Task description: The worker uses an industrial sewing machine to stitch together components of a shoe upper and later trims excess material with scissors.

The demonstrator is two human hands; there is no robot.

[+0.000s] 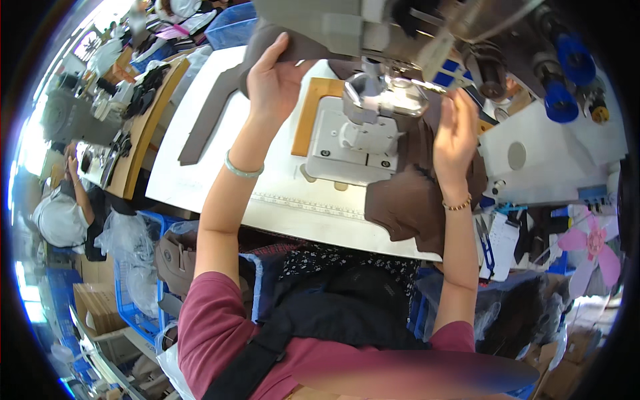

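Note:
A sewing machine with a shiny metal head [383, 100] stands on a white worktable. At its left side, my left hand [275, 87] is raised, its thumb against a grey-brown cut piece [263, 50] and its fingers partly behind it. My right hand [457, 130] is on the other side of the machine head, with fingers bent together beside a thin silver rod [430, 87]. What those fingertips pinch, if anything, is hidden. Dark brown cut pieces [407, 203] lie between the machine base and my right forearm. A long grey strip [208, 123] rests on the table's left.
Blue thread cones [560, 100] stand at the upper right. A pink fan [592, 243] is at the far right. Blue crates [137, 293] with bagged pieces sit below the table's left edge. Another person [63, 213] works at a neighbouring machine on the left.

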